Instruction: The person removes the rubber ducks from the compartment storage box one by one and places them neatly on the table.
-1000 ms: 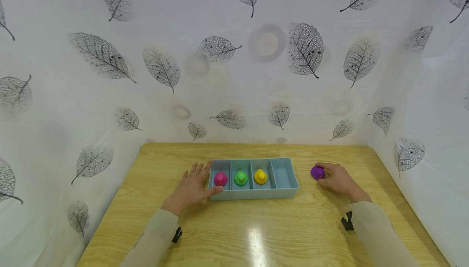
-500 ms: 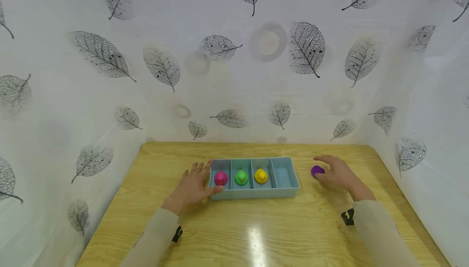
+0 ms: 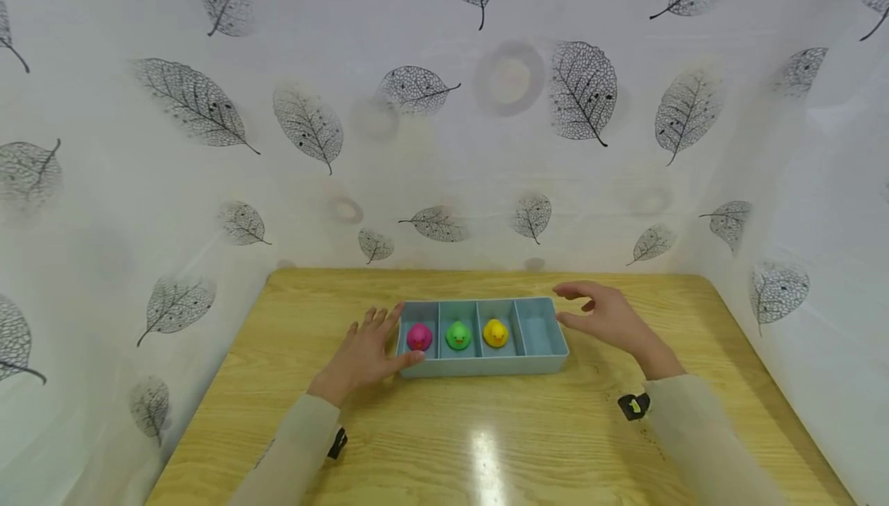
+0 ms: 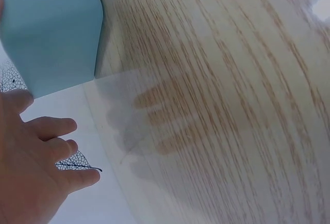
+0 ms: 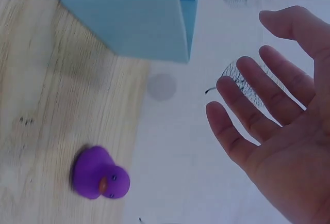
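Observation:
A light blue tray (image 3: 479,367) with a row of compartments stands on the table. From left to right it holds a pink rubber duck (image 3: 420,337), a green one (image 3: 458,335) and a yellow one (image 3: 496,333); the rightmost compartment has no duck. My left hand (image 3: 364,355) touches the tray's left end, fingers spread, thumb at the front rim. Fingers apart, my right hand (image 3: 611,322) hovers by the tray's right end and holds nothing. A purple rubber duck (image 5: 99,173) sits on the table in the right wrist view; the right hand and arm hide it from the head view.
The wooden table (image 3: 430,429) ends at a white leaf-print cloth (image 3: 472,151) behind and at both sides. Dark specks (image 3: 639,421) lie on the wood near the right sleeve. Black wrist cameras (image 3: 634,406) are worn at both cuffs.
My right hand has let go of the purple duck, opened its fingers and moved left to the tray's right end. My left hand and the tray have stayed in place.

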A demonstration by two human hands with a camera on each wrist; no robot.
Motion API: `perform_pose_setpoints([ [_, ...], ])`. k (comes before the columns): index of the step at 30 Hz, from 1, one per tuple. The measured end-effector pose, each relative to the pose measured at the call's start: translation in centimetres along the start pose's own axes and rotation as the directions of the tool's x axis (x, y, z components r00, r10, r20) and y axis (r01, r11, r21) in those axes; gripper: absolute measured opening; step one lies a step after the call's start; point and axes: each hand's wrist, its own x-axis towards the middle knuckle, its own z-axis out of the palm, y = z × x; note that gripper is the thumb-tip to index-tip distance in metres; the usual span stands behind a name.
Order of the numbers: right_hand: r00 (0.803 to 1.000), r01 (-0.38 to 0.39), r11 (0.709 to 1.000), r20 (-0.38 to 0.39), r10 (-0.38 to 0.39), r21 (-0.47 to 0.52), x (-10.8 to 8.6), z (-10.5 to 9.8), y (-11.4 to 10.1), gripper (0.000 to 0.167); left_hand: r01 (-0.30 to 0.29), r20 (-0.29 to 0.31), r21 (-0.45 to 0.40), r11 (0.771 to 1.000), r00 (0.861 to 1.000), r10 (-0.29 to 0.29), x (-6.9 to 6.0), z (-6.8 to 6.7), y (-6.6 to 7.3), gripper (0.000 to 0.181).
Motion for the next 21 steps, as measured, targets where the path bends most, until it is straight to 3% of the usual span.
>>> perform_pose_setpoints([
  [14,0.993,0.103,0.994,0.045,-0.105,0.043,1.5,2.6,-2.4,0.05,-0.007,-0.012,-0.007,1.0,1.0,0.007,-0.1,0.0,0.1,0.105],
  [21,0.99,0.101,0.993,0.094,-0.106,0.057,2.0,3.9,-3.0,0.051,0.002,0.002,-0.01,1.0,1.0,-0.002,0.0,0.1,0.0,0.106],
])
